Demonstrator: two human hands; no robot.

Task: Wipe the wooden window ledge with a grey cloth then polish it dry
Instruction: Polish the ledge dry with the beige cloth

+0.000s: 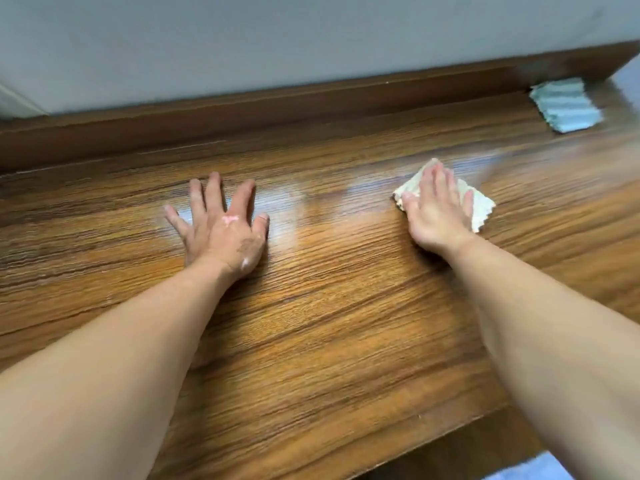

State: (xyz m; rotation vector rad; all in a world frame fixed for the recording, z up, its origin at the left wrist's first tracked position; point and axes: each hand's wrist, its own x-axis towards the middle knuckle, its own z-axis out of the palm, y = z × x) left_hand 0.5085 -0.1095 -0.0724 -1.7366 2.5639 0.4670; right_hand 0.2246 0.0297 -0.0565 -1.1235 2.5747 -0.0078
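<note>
The wooden window ledge [329, 306] is a wide brown board with strong grain and a pale sheen across its middle. My left hand [221, 225] lies flat on it with fingers spread, holding nothing. My right hand [438, 209] presses flat on a folded cream-coloured cloth [481, 206] on the ledge, right of centre; the hand covers most of it. A folded grey-green cloth [566, 105] lies untouched at the far right of the ledge, near the back rail.
A raised wooden rail [277, 102] runs along the back of the ledge below a grey pane or wall [277, 36]. The ledge's front edge [398, 455] drops off at the lower right, with darker wood and floor beneath.
</note>
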